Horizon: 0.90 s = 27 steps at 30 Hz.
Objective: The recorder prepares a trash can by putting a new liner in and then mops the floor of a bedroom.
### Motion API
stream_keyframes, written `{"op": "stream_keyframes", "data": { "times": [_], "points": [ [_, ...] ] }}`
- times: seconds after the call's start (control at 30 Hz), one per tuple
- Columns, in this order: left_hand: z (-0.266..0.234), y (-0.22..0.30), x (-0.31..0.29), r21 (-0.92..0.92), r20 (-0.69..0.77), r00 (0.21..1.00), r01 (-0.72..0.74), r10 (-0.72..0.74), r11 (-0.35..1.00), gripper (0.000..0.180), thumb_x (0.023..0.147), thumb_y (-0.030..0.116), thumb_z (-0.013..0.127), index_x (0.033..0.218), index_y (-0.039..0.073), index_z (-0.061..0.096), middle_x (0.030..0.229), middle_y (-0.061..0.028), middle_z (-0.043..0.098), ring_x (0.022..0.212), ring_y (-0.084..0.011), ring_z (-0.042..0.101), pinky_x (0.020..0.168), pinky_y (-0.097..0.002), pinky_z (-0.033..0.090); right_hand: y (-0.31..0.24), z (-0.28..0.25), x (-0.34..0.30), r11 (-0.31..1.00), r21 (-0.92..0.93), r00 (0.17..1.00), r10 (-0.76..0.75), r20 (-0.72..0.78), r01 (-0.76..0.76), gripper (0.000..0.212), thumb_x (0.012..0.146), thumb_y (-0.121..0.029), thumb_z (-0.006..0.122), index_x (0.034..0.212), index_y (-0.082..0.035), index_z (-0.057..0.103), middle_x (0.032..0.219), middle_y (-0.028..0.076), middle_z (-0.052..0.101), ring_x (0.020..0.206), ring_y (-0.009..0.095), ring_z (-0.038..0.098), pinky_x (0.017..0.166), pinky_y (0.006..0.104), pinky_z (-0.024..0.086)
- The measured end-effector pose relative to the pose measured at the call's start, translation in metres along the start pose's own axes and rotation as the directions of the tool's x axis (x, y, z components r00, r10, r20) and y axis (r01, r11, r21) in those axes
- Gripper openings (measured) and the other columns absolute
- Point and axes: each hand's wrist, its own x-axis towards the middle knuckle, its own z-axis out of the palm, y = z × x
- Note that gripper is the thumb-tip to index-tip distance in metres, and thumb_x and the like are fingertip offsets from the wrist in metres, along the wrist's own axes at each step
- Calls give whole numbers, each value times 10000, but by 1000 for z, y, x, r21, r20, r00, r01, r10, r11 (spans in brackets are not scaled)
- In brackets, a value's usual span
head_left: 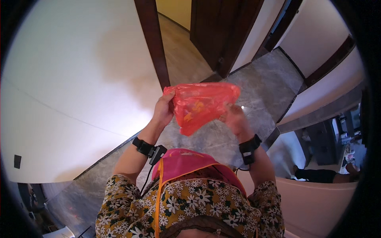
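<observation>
While pinching the upper left corner of a red plastic bag (204, 105) between thumb and fingers of the left hand (164, 108), also gripping its right side in the right hand (235, 119), with fingers curled against the plastic. A bit blurry on that right side, so can't tell the exact finger placement. Held in midair in front of the body, over the grey tiled floor (274, 79).

Thin, crinkly, partly see-through, with yellow-orange print on the side facing up. Looks pretty flat, but can't really make out any contents through the wrinkles, or the mouth. Long axis running left to right, with a nearly level far edge, a corner sagging toward the body on the left half, and a narrower right part.

Wearing a boxy black band (150, 150) on the left wrist, plus another black strap (250, 150) on the right one. Then a pink apron (194, 162) with orange trim, over a daisy-print shirt (198, 200).

Further out, a big white wall (79, 79) to the left, and a dark wooden door (222, 31) beyond the bag. Off to the far right, small dim clutter (349, 144), cut off by the lens rim and too tiny to identify.
</observation>
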Motion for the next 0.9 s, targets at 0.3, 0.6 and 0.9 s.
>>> {"op": "stream_keyframes", "data": {
  "times": [0.3,0.6,0.9],
  "points": [
    [-46,39,-34,335,-21,986,-151,168,930,222,888,204,428,905,8,531,671,-41,549,528,-117,466,580,-272,438,6,-21,14,782,602,987,141,77,-159,195,865,-174,502,801,-14,593,805,24,586,771,102,542,719,271,436],
    [-33,27,-71,-214,-174,955,-275,240,937,329,910,214,333,1134,-2,441,1096,-143,523,1017,-244,512,887,-388,407,-7,-3,27,763,620,960,1,281,-182,151,879,-166,470,920,-28,517,897,21,548,795,100,521,776,276,425],
    [-56,53,-99,759,-317,901,53,297,648,136,772,131,604,810,1,612,745,-64,612,656,-104,561,584,-234,460,-3,-4,29,825,533,982,-147,-118,187,117,881,-130,455,928,-42,515,812,-8,524,740,80,499,703,220,405]
  ]
}}
